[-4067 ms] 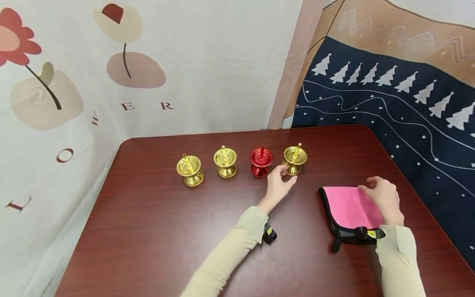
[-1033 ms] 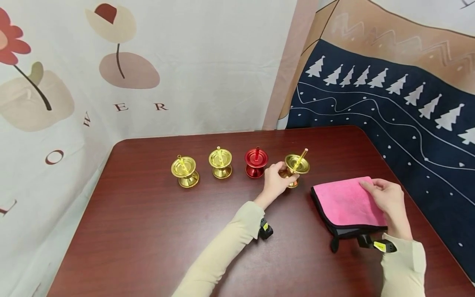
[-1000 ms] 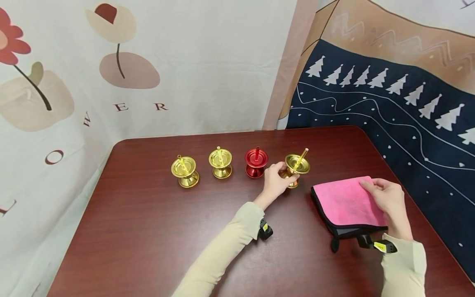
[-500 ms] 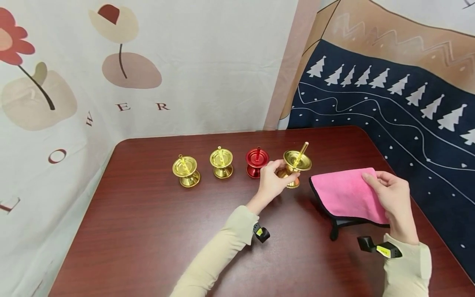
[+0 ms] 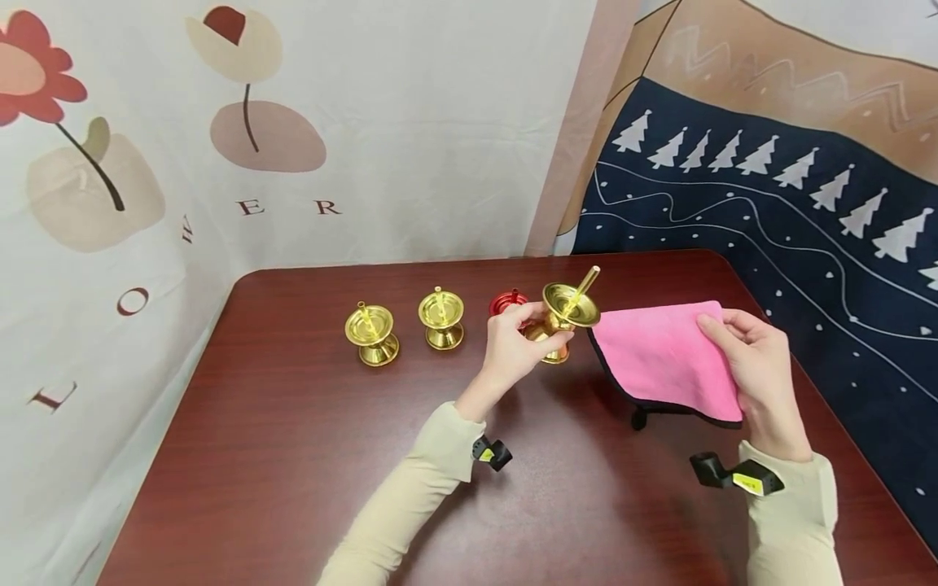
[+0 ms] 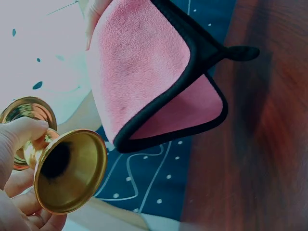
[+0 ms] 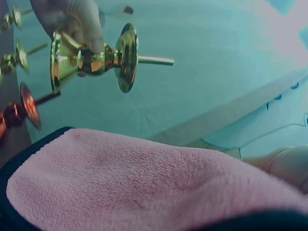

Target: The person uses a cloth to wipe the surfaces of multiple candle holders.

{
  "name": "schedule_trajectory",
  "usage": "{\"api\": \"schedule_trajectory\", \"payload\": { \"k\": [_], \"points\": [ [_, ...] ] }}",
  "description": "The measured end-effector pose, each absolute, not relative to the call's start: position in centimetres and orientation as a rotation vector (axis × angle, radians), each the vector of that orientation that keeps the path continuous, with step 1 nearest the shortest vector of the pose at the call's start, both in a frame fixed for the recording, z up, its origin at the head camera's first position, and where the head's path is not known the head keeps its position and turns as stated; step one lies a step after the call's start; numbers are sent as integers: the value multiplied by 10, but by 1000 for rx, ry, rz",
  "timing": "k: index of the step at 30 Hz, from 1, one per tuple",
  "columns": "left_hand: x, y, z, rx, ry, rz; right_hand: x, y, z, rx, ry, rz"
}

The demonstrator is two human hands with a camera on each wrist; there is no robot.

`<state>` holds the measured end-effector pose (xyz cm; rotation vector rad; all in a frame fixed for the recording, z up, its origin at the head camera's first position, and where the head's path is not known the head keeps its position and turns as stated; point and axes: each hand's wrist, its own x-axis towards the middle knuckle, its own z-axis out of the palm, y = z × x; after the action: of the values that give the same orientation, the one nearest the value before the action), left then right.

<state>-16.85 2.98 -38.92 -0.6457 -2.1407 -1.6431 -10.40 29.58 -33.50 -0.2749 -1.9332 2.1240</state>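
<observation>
My left hand (image 5: 513, 342) grips a gold candle holder (image 5: 572, 306) by its waist, lifted off the table and tilted. In the left wrist view the hollow underside of that gold holder (image 6: 72, 171) faces the camera. A folded pink cloth (image 5: 663, 354) with black edging hangs from my right hand (image 5: 758, 374), which pinches its upper right corner. The cloth is raised above the table, close to the right of the holder. The right wrist view shows the cloth (image 7: 144, 183) below the gold holder (image 7: 91, 60), with a gap between them.
Two gold candle holders (image 5: 443, 313) (image 5: 371, 330) stand on the dark red-brown table (image 5: 293, 456) to the left. A red candle holder (image 5: 506, 302) stands behind my left hand, partly hidden. Printed curtains hang behind and beside the table.
My left hand took hold of the rightmost gold candle holder, lifted it and brought it left and nearer. My right hand pinched the pink cloth and raised it off the table toward the holder.
</observation>
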Motion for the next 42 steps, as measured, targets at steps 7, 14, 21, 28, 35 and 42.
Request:
{"api": "schedule_trajectory", "payload": {
  "k": [7, 14, 21, 28, 35, 42],
  "points": [
    [-169, 7, -376, -623, -2171, -1545, -111, 279, -326, -192, -1980, 2200],
    [-169, -14, -369, -624, -2220, -1469, -118, 255, -320, -92, -1977, 2342],
    [-165, -29, -366, -663, -2236, -1385, -127, 230, -315, -56, -2096, 2349],
    [-159, -41, -365, -658, -2229, -1331, -135, 201, -313, 46, -2143, 2363],
    [-157, -51, -364, -686, -2183, -1283, -140, 181, -309, 104, -2158, 2449],
    [-153, -55, -363, -686, -2160, -1252, -141, 165, -307, 156, -2013, 2679]
  ]
}}
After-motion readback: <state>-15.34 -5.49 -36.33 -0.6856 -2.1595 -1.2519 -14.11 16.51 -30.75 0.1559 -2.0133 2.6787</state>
